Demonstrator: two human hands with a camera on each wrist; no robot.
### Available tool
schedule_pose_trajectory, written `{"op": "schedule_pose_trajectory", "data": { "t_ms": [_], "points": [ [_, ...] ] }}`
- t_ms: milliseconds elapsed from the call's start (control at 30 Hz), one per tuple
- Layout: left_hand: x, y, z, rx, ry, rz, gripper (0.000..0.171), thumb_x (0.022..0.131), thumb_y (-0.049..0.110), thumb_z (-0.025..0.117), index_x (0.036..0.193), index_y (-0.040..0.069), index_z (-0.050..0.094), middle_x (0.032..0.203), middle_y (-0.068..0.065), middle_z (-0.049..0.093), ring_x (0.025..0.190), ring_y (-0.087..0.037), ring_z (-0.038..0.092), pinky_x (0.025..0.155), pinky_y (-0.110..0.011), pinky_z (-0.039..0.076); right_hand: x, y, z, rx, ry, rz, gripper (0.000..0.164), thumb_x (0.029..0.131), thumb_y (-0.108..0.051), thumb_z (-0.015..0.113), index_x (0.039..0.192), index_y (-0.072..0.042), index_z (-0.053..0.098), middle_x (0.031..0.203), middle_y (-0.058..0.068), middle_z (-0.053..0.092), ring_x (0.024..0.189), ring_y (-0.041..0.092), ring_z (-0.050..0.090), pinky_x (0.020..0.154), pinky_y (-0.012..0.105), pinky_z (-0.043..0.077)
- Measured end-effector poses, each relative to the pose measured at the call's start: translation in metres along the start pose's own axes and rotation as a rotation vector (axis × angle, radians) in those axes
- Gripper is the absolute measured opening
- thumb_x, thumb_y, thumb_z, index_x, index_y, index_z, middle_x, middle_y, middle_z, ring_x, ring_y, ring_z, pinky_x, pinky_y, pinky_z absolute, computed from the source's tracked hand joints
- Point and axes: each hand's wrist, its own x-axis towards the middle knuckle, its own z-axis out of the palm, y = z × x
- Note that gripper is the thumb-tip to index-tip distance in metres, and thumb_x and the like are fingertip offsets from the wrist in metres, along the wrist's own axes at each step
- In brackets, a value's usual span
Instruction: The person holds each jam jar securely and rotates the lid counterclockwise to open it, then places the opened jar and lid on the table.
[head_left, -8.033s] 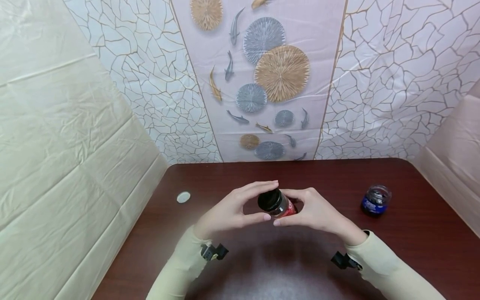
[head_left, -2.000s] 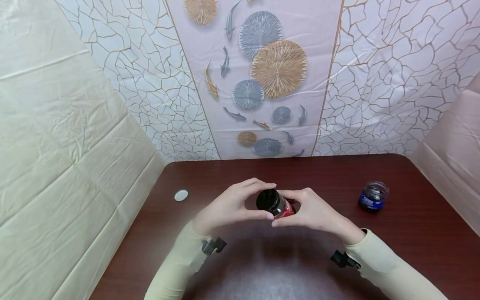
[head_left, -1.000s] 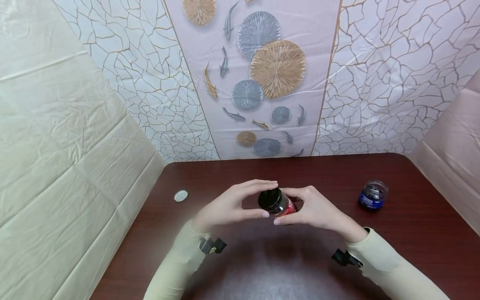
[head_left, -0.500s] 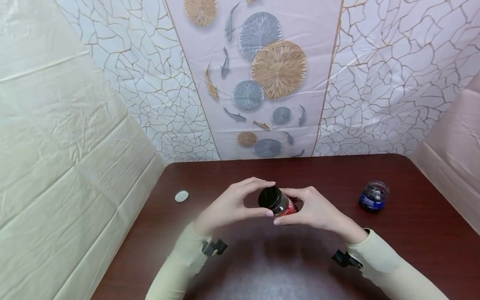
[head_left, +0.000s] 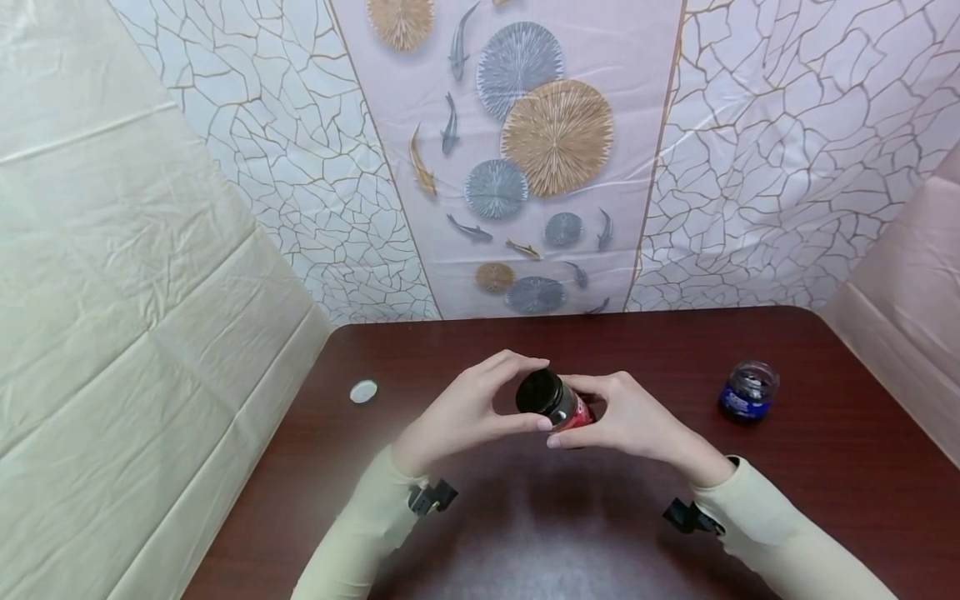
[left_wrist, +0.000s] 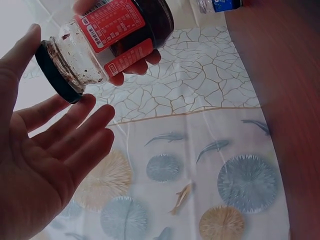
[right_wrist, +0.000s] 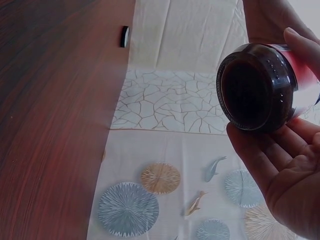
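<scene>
A glass jar (head_left: 579, 414) with a red label and dark contents is held tilted above the middle of the table, its black lid (head_left: 537, 392) turned toward the left. My right hand (head_left: 630, 417) grips the body from the right, thumb on the near side. The thumb and fingers of my left hand (head_left: 468, 417) pinch the lid's edge. In the left wrist view the lid (left_wrist: 57, 72) sits on the jar's neck, and reddish residue clings inside the glass. The right wrist view shows the dark round base of the jar (right_wrist: 245, 95).
An uncovered glass jar (head_left: 748, 392) with a blue label and dark contents stands at the right of the dark red table (head_left: 637, 533). At the left lies a round lid (head_left: 363, 392), pale inside up. Patterned cloth (head_left: 525, 250) hangs behind the table.
The fingers of my left hand shift round the lid, with the thumb now farther right along its near edge. The jar and my right hand stay nearly in place.
</scene>
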Motion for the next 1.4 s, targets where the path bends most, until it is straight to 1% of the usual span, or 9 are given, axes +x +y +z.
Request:
{"op": "schedule_pose_trajectory", "data": {
  "t_ms": [133, 333, 567, 833, 933, 1033, 1133, 1267, 1400],
  "points": [
    [-0.0005, -0.0003, -0.0021, -0.063, -0.065, 0.01, 0.071, 0.085, 0.033, 0.083, 0.148, 0.023, 0.05, 0.14, 0.01, 0.054, 0.129, -0.003, 0.048, 0.108, -0.026, 0.042, -0.0003, 0.0008, -0.0004, 0.001, -0.003, -0.013, 0.063, 0.075, -0.043, 0.089, 0.129, -0.018, 0.068, 0.108, -0.011, 0.073, 0.087, 0.006, 0.069, 0.073, 0.029, 0.057],
    [-0.0008, -0.001, -0.0065, -0.102, -0.122, 0.077, 0.071, 0.088, 0.026, 0.082, 0.15, 0.016, 0.049, 0.147, 0.003, 0.051, 0.136, -0.01, 0.046, 0.111, -0.029, 0.039, -0.0013, 0.0012, -0.0004, 0.005, -0.012, -0.022, 0.062, 0.076, -0.043, 0.089, 0.13, -0.02, 0.068, 0.109, -0.012, 0.072, 0.088, 0.007, 0.069, 0.073, 0.028, 0.057],
    [-0.0006, -0.0031, -0.0078, -0.113, -0.118, 0.104, 0.065, 0.088, 0.024, 0.081, 0.146, 0.013, 0.053, 0.143, 0.002, 0.055, 0.132, -0.01, 0.05, 0.108, -0.028, 0.042, -0.0018, -0.0005, -0.0003, -0.017, -0.012, -0.038, 0.062, 0.075, -0.045, 0.089, 0.129, -0.02, 0.068, 0.108, -0.014, 0.072, 0.086, 0.007, 0.068, 0.072, 0.027, 0.056],
    [-0.0019, -0.0012, -0.0064, -0.109, -0.078, 0.043, 0.065, 0.084, 0.03, 0.084, 0.143, 0.02, 0.056, 0.135, 0.01, 0.059, 0.123, -0.004, 0.053, 0.103, -0.03, 0.047, -0.0017, -0.0015, 0.0003, -0.024, -0.007, -0.045, 0.062, 0.075, -0.045, 0.089, 0.128, -0.021, 0.069, 0.108, -0.014, 0.072, 0.088, 0.008, 0.068, 0.073, 0.026, 0.056],
    [-0.0023, -0.0005, -0.0055, -0.099, -0.067, 0.008, 0.064, 0.084, 0.035, 0.084, 0.141, 0.026, 0.057, 0.131, 0.015, 0.059, 0.12, -0.002, 0.054, 0.101, -0.027, 0.047, -0.0018, -0.0009, 0.0006, -0.023, -0.006, -0.04, 0.062, 0.075, -0.046, 0.089, 0.128, -0.021, 0.069, 0.108, -0.014, 0.072, 0.089, 0.008, 0.069, 0.074, 0.026, 0.056],
    [-0.0024, 0.0, -0.0045, -0.082, -0.059, -0.005, 0.064, 0.083, 0.039, 0.084, 0.139, 0.027, 0.057, 0.127, 0.016, 0.059, 0.117, 0.0, 0.055, 0.099, -0.024, 0.047, -0.0018, -0.0004, 0.0009, -0.016, -0.01, -0.032, 0.061, 0.075, -0.046, 0.088, 0.128, -0.022, 0.069, 0.108, -0.014, 0.072, 0.089, 0.009, 0.069, 0.074, 0.027, 0.056],
    [-0.002, 0.0008, -0.0044, -0.063, -0.056, -0.001, 0.067, 0.081, 0.041, 0.085, 0.14, 0.026, 0.057, 0.127, 0.015, 0.059, 0.117, 0.0, 0.054, 0.1, -0.023, 0.047, -0.0018, -0.0005, 0.001, -0.013, -0.013, -0.029, 0.06, 0.075, -0.046, 0.088, 0.128, -0.023, 0.069, 0.107, -0.015, 0.072, 0.088, 0.008, 0.069, 0.074, 0.026, 0.056],
    [-0.0015, 0.002, -0.0064, -0.064, -0.076, 0.014, 0.074, 0.08, 0.038, 0.086, 0.145, 0.025, 0.052, 0.134, 0.014, 0.057, 0.125, -0.002, 0.052, 0.105, -0.025, 0.043, -0.0017, -0.0007, 0.0011, -0.017, -0.01, -0.038, 0.06, 0.076, -0.045, 0.088, 0.127, -0.023, 0.069, 0.106, -0.015, 0.072, 0.087, 0.007, 0.068, 0.074, 0.026, 0.056],
    [-0.0001, 0.0014, -0.0082, -0.079, -0.108, 0.06, 0.075, 0.082, 0.031, 0.086, 0.148, 0.02, 0.051, 0.142, 0.009, 0.055, 0.132, -0.005, 0.048, 0.11, -0.027, 0.04, -0.0015, -0.0007, 0.0008, -0.025, -0.011, -0.044, 0.06, 0.076, -0.045, 0.088, 0.128, -0.023, 0.069, 0.107, -0.016, 0.072, 0.087, 0.007, 0.068, 0.074, 0.026, 0.055]
  ]
}}
